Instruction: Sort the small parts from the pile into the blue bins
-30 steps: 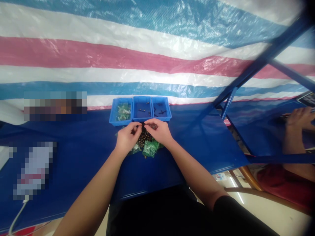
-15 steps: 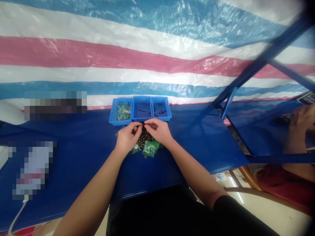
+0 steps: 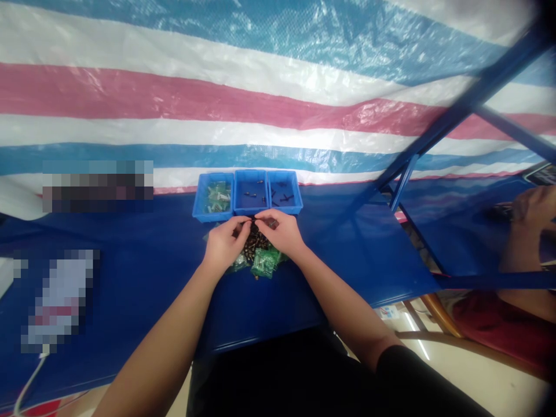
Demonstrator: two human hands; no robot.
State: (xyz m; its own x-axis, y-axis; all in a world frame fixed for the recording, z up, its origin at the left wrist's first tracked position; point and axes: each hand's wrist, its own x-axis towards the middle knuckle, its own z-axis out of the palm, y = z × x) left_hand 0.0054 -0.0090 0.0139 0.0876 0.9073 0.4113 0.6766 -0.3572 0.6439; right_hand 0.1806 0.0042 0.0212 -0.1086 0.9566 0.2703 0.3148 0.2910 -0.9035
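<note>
My left hand [image 3: 225,243] and my right hand [image 3: 280,231] meet fingertip to fingertip over a heap of small dark parts [image 3: 253,242] and green packets [image 3: 263,262] on the blue table [image 3: 130,272]. Both hands pinch one small dark part [image 3: 252,219] between them. Just behind the hands stand three blue trays: the left tray [image 3: 213,197] holds green pieces, the middle tray [image 3: 251,193] a few dark parts, the right tray [image 3: 284,192] several dark parts.
A striped tarpaulin [image 3: 260,87] hangs behind the table. A blue metal frame [image 3: 434,133] slants across the right side. Another person's hand [image 3: 532,211] works at the far right. A white cable [image 3: 28,388] lies at the lower left.
My hands stay where they were, pinching the same part. The other person's hand at the right has shifted slightly.
</note>
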